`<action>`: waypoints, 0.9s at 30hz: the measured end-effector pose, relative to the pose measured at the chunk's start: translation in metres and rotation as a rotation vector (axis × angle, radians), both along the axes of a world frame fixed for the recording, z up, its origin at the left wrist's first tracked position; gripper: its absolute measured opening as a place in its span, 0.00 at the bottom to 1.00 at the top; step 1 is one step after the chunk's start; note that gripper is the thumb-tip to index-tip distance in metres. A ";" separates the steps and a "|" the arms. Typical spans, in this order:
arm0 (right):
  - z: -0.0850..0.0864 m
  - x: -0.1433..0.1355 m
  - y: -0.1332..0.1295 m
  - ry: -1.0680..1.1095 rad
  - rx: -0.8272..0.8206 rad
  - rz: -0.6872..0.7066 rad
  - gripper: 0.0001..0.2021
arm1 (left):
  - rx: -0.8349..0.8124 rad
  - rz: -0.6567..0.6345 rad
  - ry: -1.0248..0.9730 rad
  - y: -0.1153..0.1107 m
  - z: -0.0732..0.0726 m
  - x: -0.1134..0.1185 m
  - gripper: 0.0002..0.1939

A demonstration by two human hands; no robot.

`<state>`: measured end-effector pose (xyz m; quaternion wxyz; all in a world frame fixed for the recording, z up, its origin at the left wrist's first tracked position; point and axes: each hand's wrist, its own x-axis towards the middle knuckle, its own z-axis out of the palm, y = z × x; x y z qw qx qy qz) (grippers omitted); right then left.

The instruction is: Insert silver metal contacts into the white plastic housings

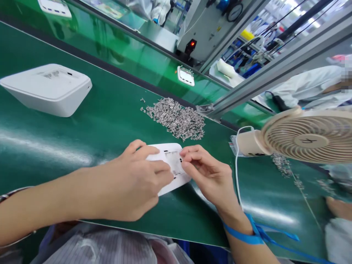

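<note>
My left hand (137,176) lies over a white plastic cover (165,190), fingers wrapped round its left part and holding it above the green bench. The cover has a rectangular recess with small dark slots. At the recess's right edge, my right hand (207,172) has its thumb and fingertips drawn together in a pinch; anything between them is too small or hidden to make out. A blue strap (244,234) circles the right wrist. Just beyond the cover lies a loose pile of small metal pieces (178,118).
A white plastic housing (52,91) sits at the left. A beige fan (308,137) with a white cable stands at the right. Behind the bench, a green conveyor (132,62) carries another white part (186,76). Another person's hand (339,208) is at the far right, near more metal pieces.
</note>
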<state>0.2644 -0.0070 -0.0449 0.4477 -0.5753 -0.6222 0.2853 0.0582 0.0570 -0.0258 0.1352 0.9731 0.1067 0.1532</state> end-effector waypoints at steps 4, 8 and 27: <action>-0.006 0.001 0.002 -0.101 -0.004 0.032 0.05 | 0.134 0.058 0.000 -0.013 -0.006 0.004 0.18; -0.009 -0.001 0.002 -0.126 0.004 0.037 0.05 | 0.284 0.035 0.039 -0.023 -0.010 0.006 0.09; -0.011 -0.013 0.011 -0.290 -0.015 0.054 0.06 | 0.524 0.219 0.037 -0.043 -0.029 0.012 0.18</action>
